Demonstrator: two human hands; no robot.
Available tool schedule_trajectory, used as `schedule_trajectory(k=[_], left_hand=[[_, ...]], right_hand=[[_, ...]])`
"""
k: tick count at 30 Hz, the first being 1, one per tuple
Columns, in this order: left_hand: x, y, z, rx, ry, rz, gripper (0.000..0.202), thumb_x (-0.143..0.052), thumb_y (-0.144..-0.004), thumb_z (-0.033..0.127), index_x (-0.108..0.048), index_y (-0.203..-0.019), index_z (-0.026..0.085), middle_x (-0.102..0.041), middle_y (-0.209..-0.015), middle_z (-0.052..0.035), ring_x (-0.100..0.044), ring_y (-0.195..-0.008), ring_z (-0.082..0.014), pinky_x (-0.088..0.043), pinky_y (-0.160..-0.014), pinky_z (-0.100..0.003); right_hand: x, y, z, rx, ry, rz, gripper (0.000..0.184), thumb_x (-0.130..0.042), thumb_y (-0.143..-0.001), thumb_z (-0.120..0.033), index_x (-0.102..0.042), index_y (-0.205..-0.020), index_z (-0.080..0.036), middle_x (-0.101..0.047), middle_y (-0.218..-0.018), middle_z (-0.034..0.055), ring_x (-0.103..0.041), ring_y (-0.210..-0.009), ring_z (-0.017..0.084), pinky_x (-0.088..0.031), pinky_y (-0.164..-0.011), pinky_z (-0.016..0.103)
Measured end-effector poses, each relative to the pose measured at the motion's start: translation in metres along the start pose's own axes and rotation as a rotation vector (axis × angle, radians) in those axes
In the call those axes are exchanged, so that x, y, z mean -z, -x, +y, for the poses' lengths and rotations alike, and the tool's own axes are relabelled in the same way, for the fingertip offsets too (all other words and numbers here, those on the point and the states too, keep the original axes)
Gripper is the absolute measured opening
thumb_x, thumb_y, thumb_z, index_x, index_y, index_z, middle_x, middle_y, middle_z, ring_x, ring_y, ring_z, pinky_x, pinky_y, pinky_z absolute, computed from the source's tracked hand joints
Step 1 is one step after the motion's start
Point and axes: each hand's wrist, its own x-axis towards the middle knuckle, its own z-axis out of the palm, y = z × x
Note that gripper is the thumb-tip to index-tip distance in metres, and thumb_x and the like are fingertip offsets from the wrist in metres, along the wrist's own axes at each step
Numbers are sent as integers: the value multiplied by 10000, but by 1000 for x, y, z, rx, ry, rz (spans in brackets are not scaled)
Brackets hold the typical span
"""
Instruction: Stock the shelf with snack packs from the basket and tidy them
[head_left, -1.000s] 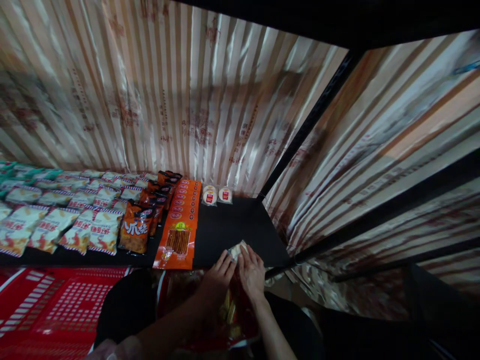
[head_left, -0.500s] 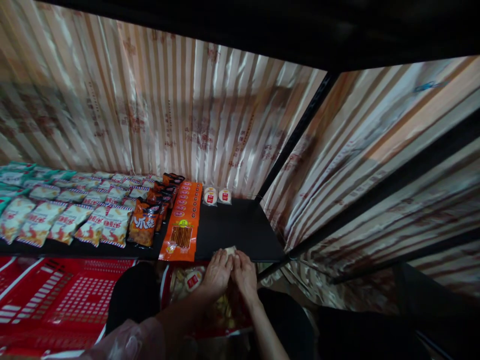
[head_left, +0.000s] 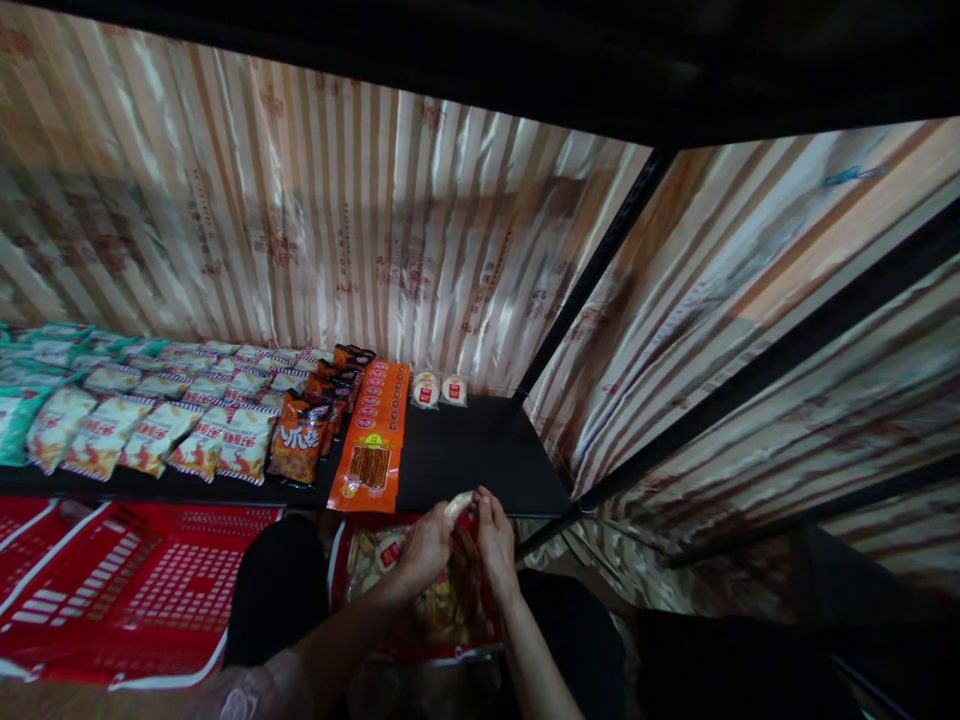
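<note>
Between my two hands is a small whitish snack packet (head_left: 458,507), tilted, at the front edge of the black shelf (head_left: 480,450). My left hand (head_left: 427,548) is closed around its left end. The fingertips of my right hand (head_left: 495,540) pinch its right end. Below my hands sits a red basket (head_left: 337,560) with snack packets (head_left: 450,610) inside, one showing a red label. Two round white packets with red labels (head_left: 439,391) stand at the back of the shelf, beside flat orange snack packs (head_left: 367,450).
Left along the shelf stand rows of white snack bags (head_left: 191,440), green bags (head_left: 19,420) and dark orange bags (head_left: 296,440). Red shopping baskets (head_left: 150,590) lie below left. A black post (head_left: 600,270) rises at the right corner, before striped curtains (head_left: 390,220).
The packet in my hands is now tilted and shows more, with my hands a little further apart. The view has shifted slightly, so the shelf goods appear further right.
</note>
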Motion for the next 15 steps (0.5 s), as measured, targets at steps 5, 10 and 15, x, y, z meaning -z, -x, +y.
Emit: schedule_trajectory(k=[5,10,15], left_hand=[[-5,-4,-8,152,276,49,331,-332,-906,276,-594,-1058,143,-671,-983,-85,-610,-875,-178,-441,-800,-258],[-9,-7,-21,285,504,111,268,-462,-858,361,-615,-928,153,-663,-877,-60,-596,-803,-175,-445,-735,-256],[-1,-5,-29,333,707,114,315,-556,-783,452,-600,-828,143,-631,-764,-31,-579,-689,-148,-439,-629,-235]], right_hand=[[-2,-1,5,21,101,24,581,-502,-746,-484,-599,-1179,-109,-650,-1158,141,-615,-1060,238,-461,-942,332],[-5,1,13,37,176,-12,642,-495,-737,-488,-549,-1235,-86,-667,-1096,145,-655,-944,232,-514,-827,317],[-10,5,18,113,333,-65,596,-492,-756,-462,-562,-1211,-82,-658,-1091,160,-634,-960,255,-495,-872,390]])
